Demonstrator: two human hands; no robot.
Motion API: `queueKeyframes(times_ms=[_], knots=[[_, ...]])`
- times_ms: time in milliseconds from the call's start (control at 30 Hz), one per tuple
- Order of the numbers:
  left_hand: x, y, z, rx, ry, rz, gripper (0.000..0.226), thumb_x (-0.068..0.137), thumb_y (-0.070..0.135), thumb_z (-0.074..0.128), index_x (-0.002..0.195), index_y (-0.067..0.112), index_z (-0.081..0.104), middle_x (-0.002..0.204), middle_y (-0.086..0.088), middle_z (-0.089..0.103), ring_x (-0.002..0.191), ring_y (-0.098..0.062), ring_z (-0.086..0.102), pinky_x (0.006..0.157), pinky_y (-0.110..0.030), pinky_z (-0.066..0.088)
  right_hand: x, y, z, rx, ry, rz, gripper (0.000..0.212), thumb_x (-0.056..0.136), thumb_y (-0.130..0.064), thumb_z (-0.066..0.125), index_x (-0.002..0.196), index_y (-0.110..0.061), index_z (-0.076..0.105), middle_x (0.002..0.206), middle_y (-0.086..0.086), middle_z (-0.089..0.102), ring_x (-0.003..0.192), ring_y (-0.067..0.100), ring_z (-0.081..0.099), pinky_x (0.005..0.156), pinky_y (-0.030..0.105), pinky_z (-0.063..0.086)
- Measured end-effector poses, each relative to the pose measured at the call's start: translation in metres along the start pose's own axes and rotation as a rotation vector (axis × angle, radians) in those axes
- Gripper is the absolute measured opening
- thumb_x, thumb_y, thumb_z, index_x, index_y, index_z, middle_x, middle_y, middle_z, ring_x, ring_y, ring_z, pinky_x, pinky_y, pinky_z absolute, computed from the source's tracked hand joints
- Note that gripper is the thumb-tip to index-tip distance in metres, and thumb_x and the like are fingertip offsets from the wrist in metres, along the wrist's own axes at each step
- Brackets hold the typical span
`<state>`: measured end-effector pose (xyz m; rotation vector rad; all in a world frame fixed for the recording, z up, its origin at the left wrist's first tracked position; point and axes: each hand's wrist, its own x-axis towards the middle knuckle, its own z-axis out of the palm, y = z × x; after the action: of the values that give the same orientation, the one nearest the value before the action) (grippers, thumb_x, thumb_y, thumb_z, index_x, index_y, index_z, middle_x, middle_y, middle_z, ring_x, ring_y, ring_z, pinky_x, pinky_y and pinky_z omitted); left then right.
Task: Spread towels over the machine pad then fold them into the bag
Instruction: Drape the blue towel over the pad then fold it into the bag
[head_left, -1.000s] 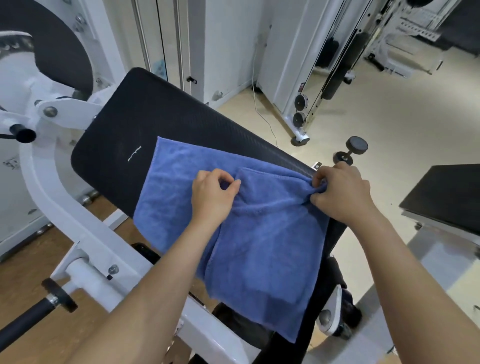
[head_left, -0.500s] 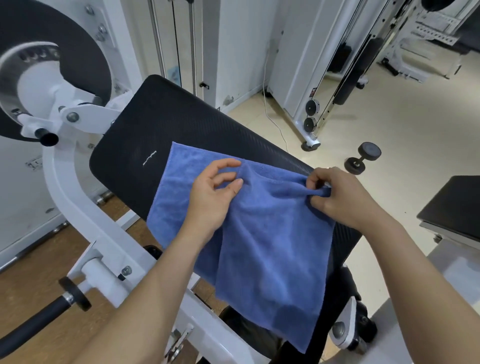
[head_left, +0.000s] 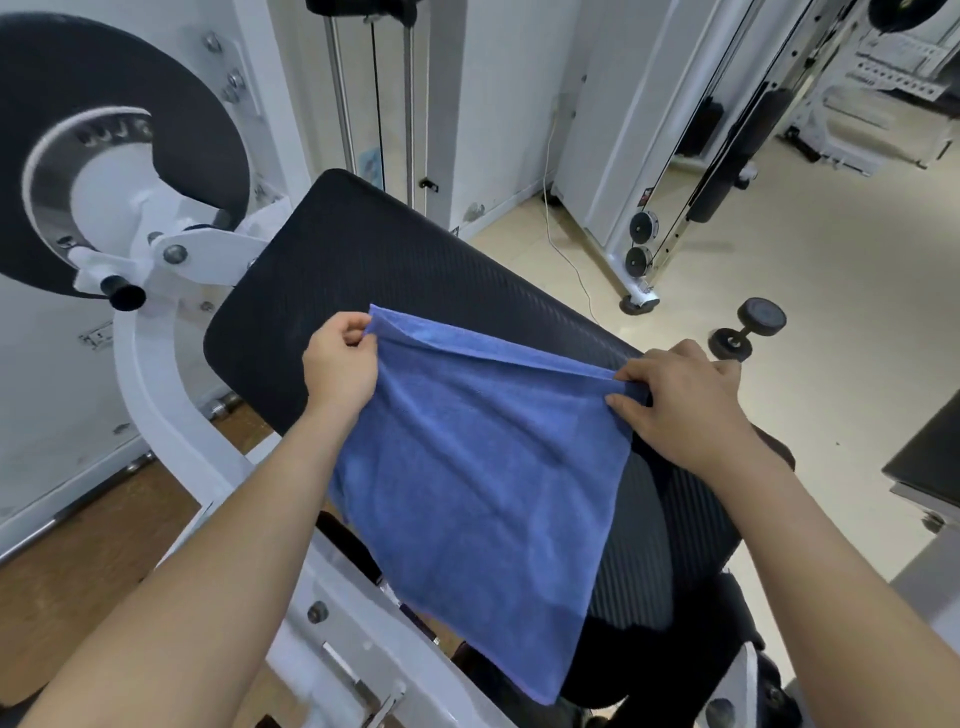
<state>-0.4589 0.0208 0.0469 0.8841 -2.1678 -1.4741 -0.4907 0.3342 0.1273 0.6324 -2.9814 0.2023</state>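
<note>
While the left hand (head_left: 340, 364) and the right hand (head_left: 680, 400) each pinch with curled fingers (head_left: 357, 335) one far corner of the blue terry towel (head_left: 467, 493), it lies on the black ribbed machine pad (head_left: 363, 260), its far edge stretched crosswise between them.

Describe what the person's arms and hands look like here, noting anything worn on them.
Both arms are bare as far as the frame shows: no sleeves on the left forearm or right forearm. The left hand and right hand wear no gloves, and no rings, watch or wristband show.
</note>
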Motion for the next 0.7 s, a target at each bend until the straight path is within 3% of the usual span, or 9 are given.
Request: queueKeyframes(times_ms=[100, 133, 233, 400, 600, 700], knots=[[0.006, 0.006, 0.002, 0.05, -0.076, 0.017, 0.011, 0.082, 0.016, 0.065, 0.09, 0.022, 0.07, 0.08, 0.011, 0.066, 0.077, -0.006, 0.061, 0.069, -0.018, 0.045, 0.005, -0.002, 0.003, 0.022, 0.049, 0.04, 0.012, 0.091, -0.038, 0.059, 0.082, -0.031, 0.061, 0.073, -0.014, 0.055, 0.093, 0.018, 0.044, 0.077, 0.036, 0.021], [0.008, 0.007, 0.002, 0.056, -0.089, 0.025, 0.005, 0.083, 0.02, 0.067, 0.086, 0.02, 0.07, 0.079, 0.009, 0.067, 0.075, -0.005, 0.06, 0.068, -0.019, 0.045, 0.007, -0.003, 0.004, 0.021, 0.056, 0.053, 0.013, 0.092, -0.04, 0.059, 0.081, -0.032, 0.061, 0.072, -0.014, 0.055, 0.092, 0.017, 0.044, 0.077, 0.036, 0.021], [0.015, 0.007, 0.0, 0.018, -0.049, 0.029, 0.014, 0.088, 0.026, 0.068, 0.084, 0.014, 0.072, 0.079, 0.002, 0.069, 0.075, -0.012, 0.061, 0.07, -0.027, 0.048, 0.011, -0.007, 0.006, 0.015, 0.044, 0.075, 0.014, 0.09, -0.042, 0.061, 0.083, -0.03, 0.064, 0.074, -0.014, 0.054, 0.093, 0.019, 0.046, 0.076, 0.036, 0.022], [0.02, 0.013, 0.002, 0.122, -0.02, 0.046, 0.007, 0.088, 0.017, 0.067, 0.092, 0.016, 0.072, 0.084, 0.006, 0.067, 0.082, -0.014, 0.063, 0.074, -0.028, 0.049, 0.011, -0.008, 0.009, 0.106, 0.064, 0.077, 0.012, 0.081, -0.032, 0.072, 0.09, -0.024, 0.069, 0.095, -0.004, 0.047, 0.095, 0.022, 0.046, 0.074, 0.033, 0.034], [0.028, 0.019, 0.001, 0.135, -0.056, 0.006, 0.029, 0.082, 0.009, 0.071, 0.108, 0.019, 0.064, 0.083, 0.004, 0.064, 0.084, -0.015, 0.062, 0.079, -0.026, 0.048, 0.014, -0.005, -0.002, 0.154, -0.111, 0.09, 0.014, 0.081, -0.027, 0.074, 0.079, -0.027, 0.06, 0.082, -0.01, 0.043, 0.082, 0.018, 0.049, 0.066, 0.029, 0.033], [0.03, 0.024, -0.003, 0.208, -0.112, -0.011, 0.017, 0.081, 0.009, 0.071, 0.096, 0.018, 0.07, 0.079, 0.007, 0.065, 0.084, -0.016, 0.063, 0.077, -0.027, 0.049, 0.016, -0.009, -0.01, 0.11, -0.178, 0.105, 0.023, 0.079, -0.025, 0.075, 0.074, -0.031, 0.054, 0.079, -0.009, 0.043, 0.078, 0.018, 0.049, 0.065, 0.029, 0.034]])
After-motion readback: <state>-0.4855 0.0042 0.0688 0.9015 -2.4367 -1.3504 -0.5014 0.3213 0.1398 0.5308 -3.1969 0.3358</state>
